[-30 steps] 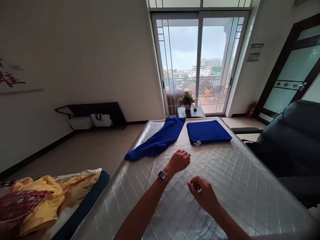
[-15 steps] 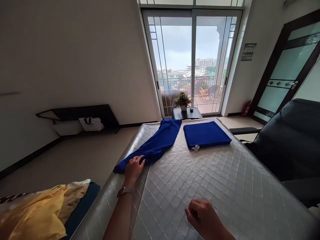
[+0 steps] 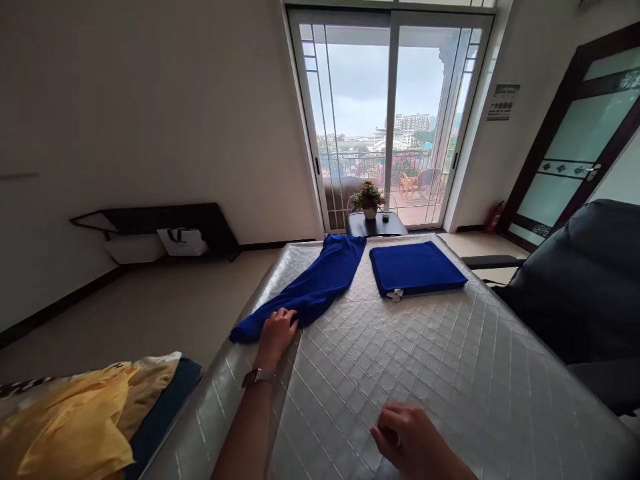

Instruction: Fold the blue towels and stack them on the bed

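Note:
My left hand (image 3: 278, 333), with a watch on its wrist, rests on the near end of a loosely folded length of blue cloth (image 3: 313, 287). Its fingers lie over the fabric without clearly gripping it. A second blue cloth (image 3: 417, 268), neatly folded into a flat rectangle with a white tag at its front edge, lies to the right. Over the near part of the quilted silver surface (image 3: 360, 360) is my right hand (image 3: 413, 437), its fingers curled in and nothing visible in them.
Yellow and dark blue fabric (image 3: 90, 420) is piled at the lower left. A black chair (image 3: 585, 287) stands along the right side. Beyond the far edge, a small black table (image 3: 376, 227) holds a potted plant (image 3: 369, 200) in front of the sliding glass door.
My left hand has slid slightly right along the near end of the loose blue cloth. My right hand stays curled in nearly the same place; the view has shifted a little.

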The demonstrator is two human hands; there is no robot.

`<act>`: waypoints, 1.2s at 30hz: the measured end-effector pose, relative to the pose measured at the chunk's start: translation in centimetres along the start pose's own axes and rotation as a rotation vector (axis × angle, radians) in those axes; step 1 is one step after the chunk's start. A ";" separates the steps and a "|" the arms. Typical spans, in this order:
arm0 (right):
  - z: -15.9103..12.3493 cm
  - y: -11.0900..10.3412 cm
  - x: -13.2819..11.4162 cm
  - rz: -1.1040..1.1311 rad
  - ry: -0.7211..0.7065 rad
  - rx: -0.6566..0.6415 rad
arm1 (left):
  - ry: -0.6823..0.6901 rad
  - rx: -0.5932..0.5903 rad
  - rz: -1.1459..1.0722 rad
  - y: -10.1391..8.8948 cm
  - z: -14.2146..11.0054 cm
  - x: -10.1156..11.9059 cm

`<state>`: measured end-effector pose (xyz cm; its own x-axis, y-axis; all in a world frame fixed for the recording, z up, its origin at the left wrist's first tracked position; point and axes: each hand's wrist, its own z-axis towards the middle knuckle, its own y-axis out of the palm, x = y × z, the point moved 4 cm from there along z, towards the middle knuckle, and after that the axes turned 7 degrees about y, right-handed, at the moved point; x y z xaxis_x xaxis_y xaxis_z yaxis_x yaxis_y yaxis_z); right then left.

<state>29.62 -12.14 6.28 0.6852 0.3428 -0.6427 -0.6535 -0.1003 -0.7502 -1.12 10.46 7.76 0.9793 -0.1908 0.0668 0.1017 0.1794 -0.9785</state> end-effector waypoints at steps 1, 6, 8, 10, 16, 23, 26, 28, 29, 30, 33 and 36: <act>0.0 0.0 0.0 -0.003 -0.006 0.001 | -0.002 -0.009 -0.013 -0.1 0.0 0.0; 0.0 0.0 -0.1 -0.019 -0.018 0.020 | 0.029 -0.082 -0.122 -1.8 0.3 -0.8; 0.1 0.1 -0.1 -0.027 -0.018 0.019 | 0.073 -0.130 -0.179 -2.4 0.2 -1.0; 0.1 0.2 -0.1 -0.034 -0.016 0.014 | 0.111 -0.188 -0.231 -2.7 0.1 -1.0; 0.1 0.7 0.1 -0.049 0.011 -0.019 | 0.088 -0.171 -0.256 -1.0 0.2 1.5; 0.0 0.8 0.2 -0.052 0.015 -0.033 | 0.002 -0.016 -0.237 -0.5 0.3 2.4; -0.1 1.2 0.5 -0.048 -0.008 -0.029 | -0.074 0.123 -0.263 -2.1 0.5 1.8; -0.1 1.5 0.8 -0.053 -0.013 -0.017 | -0.142 0.234 -0.275 -4.3 0.4 1.4; -0.1 1.6 0.9 -0.056 -0.014 -0.010 | -0.193 0.314 -0.281 -5.9 0.2 1.2; -0.1 1.7 1.0 -0.060 -0.017 -0.002 | -0.257 0.437 -0.302 -7.9 -0.4 1.0; -0.1 1.9 1.1 -0.062 -0.044 0.002 | -0.387 1.027 -0.479 -15.3 -4.5 1.7; -0.1 1.4 0.9 -0.009 -0.049 0.007 | -0.101 1.247 -0.581 -21.1 -10.2 6.2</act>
<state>29.32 -12.10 4.65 0.6744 0.3892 -0.6274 -0.6499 -0.0903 -0.7546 1.07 -4.32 26.85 0.7456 -0.4750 0.4675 0.5318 0.8468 0.0121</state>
